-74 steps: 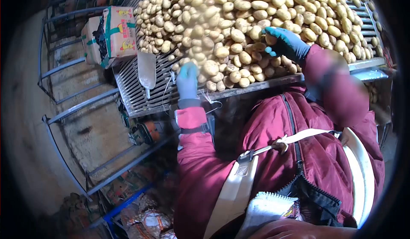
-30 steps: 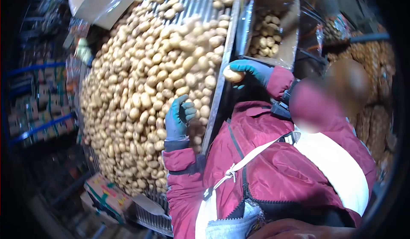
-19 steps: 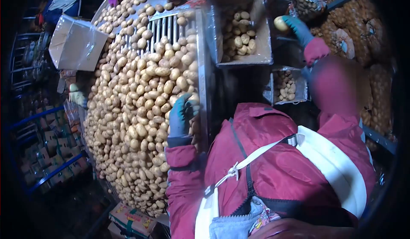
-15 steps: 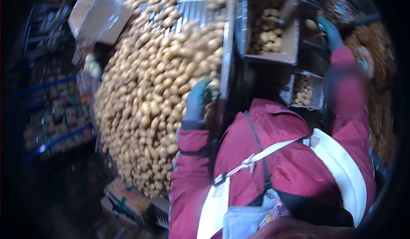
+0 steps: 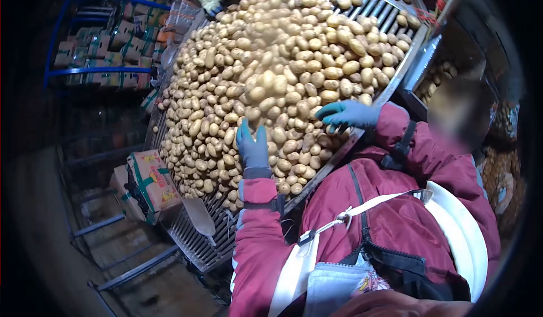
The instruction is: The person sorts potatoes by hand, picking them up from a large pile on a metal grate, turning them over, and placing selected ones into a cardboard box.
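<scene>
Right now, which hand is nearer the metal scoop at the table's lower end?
Left. The left hand rests on the potatoes just up-table from the metal scoop; the right hand is farther off, at the table's near edge.

Potato heap spread over slatted sorting table, centre to far right. Left hand laid flat on near part of heap; right hand laid on heap at near right edge, beside table rim. Scoop rested on bare slats at near left corner. Cardboard box set just left of that corner, off table. Stacked boxes on rack located far left. Bin of potatoes placed right of table.
</scene>
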Tool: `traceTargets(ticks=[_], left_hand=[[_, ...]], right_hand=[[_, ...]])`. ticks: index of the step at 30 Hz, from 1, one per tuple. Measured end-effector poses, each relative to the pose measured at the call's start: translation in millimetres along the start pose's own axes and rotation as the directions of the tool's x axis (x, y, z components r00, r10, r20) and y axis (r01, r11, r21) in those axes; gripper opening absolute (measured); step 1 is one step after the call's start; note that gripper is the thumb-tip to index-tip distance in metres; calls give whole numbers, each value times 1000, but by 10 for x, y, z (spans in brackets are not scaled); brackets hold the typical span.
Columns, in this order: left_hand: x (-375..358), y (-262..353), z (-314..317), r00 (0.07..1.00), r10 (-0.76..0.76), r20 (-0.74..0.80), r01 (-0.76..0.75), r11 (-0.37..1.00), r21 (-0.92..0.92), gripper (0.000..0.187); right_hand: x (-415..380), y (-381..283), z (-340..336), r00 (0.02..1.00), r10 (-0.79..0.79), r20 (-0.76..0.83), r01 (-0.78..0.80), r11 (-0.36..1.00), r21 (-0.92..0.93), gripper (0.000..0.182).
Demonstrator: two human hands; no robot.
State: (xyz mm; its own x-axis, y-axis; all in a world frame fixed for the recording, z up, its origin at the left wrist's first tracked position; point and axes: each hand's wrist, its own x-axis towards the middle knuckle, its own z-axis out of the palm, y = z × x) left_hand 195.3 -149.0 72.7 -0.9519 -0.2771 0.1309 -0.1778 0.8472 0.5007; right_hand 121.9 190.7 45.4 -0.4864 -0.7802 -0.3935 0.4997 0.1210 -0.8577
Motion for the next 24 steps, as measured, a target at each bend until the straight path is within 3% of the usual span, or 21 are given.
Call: traceTargets(ticks=[1, 3, 6, 9, 10, 13, 15, 17, 18, 19, 21, 23, 24], left_hand=[[-45, -141, -41, 999, -45, -24, 47, 996, 79, 67], [-53, -323, 36, 995, -95, -27, 97, 993, 74, 76], [45, -159, 233, 975, -219, 43, 205, 956, 211, 88], [178, -20, 425, 976, -218, -7, 215, 956, 198, 88], [242, 88, 396, 966, -256, 35, 245, 951, 189, 88], [451, 328, 483, 989, -150, 14, 147, 981, 125, 88], [640, 419, 704, 985, -172, -9, 172, 984, 51, 88], [818, 460, 909, 991, -76, -110, 70, 996, -57, 86], [836, 598, 936, 994, -79, -79, 79, 997, 3, 85], [861, 627, 1058, 996, 16, -86, -7, 995, 101, 84], [965, 846, 1237, 998, 38, -48, -41, 996, -78, 85], [1072, 1066, 1376, 989, -65, 131, 55, 996, 74, 85], [1105, 1092, 1453, 994, -42, 98, 39, 999, 32, 85]], right_hand=[[78, -120, 121, 999, -14, 48, 17, 998, -56, 61], [304, -155, 198, 988, -28, 155, 27, 1000, 7, 68], [646, 4, 145, 991, -11, 136, 10, 1000, 9, 67], [776, -50, 50, 997, -83, 9, 83, 990, -113, 56], [728, -123, -7, 999, -47, -4, 47, 998, -49, 57], [808, -114, -289, 997, 9, -73, -19, 991, -134, 56], [890, -88, -378, 995, -60, -85, 56, 997, -51, 54], [899, -190, -486, 1000, -6, -14, 6, 1000, 9, 53], [928, -223, -523, 1000, -19, -17, 19, 1000, 21, 60], [914, -260, -570, 999, -7, -39, 6, 999, -37, 62], [924, -254, -654, 1000, 22, -14, -22, 999, -30, 63], [936, -222, -753, 994, 100, 50, -98, 995, -33, 67], [931, -294, -777, 996, 69, 62, -55, 979, -194, 67]])
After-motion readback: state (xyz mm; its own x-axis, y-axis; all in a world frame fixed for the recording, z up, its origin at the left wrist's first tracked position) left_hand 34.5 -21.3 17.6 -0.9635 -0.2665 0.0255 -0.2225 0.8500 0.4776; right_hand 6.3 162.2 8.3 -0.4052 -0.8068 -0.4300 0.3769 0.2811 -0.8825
